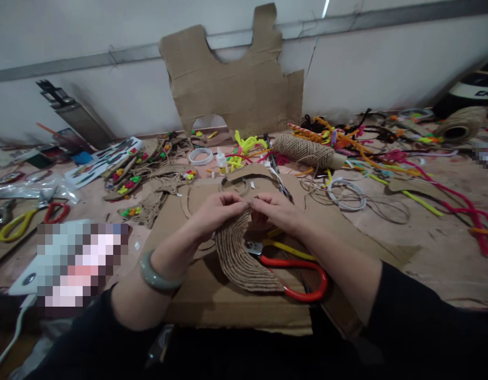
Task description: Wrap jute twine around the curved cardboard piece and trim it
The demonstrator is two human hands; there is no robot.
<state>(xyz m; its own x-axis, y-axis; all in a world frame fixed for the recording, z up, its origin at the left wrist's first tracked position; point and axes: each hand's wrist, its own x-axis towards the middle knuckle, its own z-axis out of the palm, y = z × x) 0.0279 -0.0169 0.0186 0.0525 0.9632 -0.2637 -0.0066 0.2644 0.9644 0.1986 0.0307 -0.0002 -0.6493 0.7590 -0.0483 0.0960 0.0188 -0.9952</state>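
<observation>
A curved crescent covered in rows of brown twine (239,261) hangs below my hands, over a cardboard sheet (244,311). My left hand (218,211) pinches its upper end between thumb and fingers. Close against it, my right hand (277,211) is closed with fingertips meeting at the same end; whatever it pinches there is too small to make out. Scissors with one red and one yellow handle (313,279) lie on the cardboard, partly behind the crescent and my right forearm.
A twine spool (307,150) lies behind my hands, near a small white bottle (221,160) and tape rolls (346,194). Twine pieces with coloured knots (127,182) spread at left, by more scissors (32,216). Coloured cords (437,184) tangle at right. Cut cardboard (231,79) leans on the wall.
</observation>
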